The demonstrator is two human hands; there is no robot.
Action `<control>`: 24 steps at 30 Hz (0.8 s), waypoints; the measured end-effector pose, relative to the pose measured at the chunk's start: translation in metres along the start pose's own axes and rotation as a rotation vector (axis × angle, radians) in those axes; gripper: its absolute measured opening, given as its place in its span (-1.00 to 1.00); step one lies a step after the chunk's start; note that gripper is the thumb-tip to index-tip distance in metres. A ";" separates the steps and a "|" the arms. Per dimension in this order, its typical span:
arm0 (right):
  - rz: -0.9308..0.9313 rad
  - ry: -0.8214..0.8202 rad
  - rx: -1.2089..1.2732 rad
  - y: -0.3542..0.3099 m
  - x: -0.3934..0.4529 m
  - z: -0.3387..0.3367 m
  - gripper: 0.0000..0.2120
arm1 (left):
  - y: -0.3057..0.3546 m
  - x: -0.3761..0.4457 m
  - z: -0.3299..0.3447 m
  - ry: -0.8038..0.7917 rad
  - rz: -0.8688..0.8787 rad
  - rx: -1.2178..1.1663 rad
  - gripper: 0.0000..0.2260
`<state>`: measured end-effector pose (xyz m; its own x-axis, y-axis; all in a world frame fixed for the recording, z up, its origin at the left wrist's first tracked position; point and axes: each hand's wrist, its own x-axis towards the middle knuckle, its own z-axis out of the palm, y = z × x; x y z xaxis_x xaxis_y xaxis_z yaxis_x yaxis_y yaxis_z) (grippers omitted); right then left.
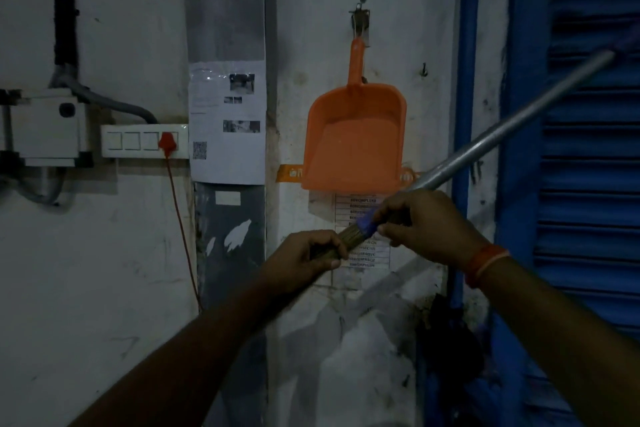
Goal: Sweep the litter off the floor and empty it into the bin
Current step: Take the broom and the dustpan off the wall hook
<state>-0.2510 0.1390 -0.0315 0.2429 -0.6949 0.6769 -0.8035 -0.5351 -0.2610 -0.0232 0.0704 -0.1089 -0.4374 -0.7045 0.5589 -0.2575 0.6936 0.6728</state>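
Observation:
I hold a broom (512, 125) slantwise in front of a white wall; its silver metal handle runs up to the right edge of the view. My left hand (304, 262) grips the brown bristle bundle just below a blue collar (365, 227). My right hand (426, 222) is curled round the collar and the lower end of the handle. An orange plastic dustpan (356, 135) hangs by its handle from a hook (360, 15) on the wall, right above my hands. No litter, floor or bin is in view.
A blue shuttered door (588, 184) with a blue frame fills the right side. On the left wall sit a switch board (143, 141) with a red plug and cord, a grey junction box (48, 125) and a taped paper notice (227, 121). The light is dim.

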 end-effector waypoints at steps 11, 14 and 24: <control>-0.371 -0.591 -0.326 0.012 0.013 0.004 -0.78 | 0.010 0.016 -0.041 -0.389 0.211 0.481 -0.79; -0.288 -0.622 -0.109 0.019 0.007 0.015 -0.76 | 0.013 0.022 -0.047 -0.492 0.246 0.585 -0.74; -0.095 -0.420 0.372 0.025 -0.018 0.049 -0.83 | 0.034 0.032 -0.065 -0.587 0.369 0.820 -0.77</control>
<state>-0.2493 0.1149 -0.0841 0.5612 -0.7262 0.3971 -0.5405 -0.6849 -0.4886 0.0094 0.0617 -0.0363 -0.8957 -0.4002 0.1937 -0.4293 0.8918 -0.1429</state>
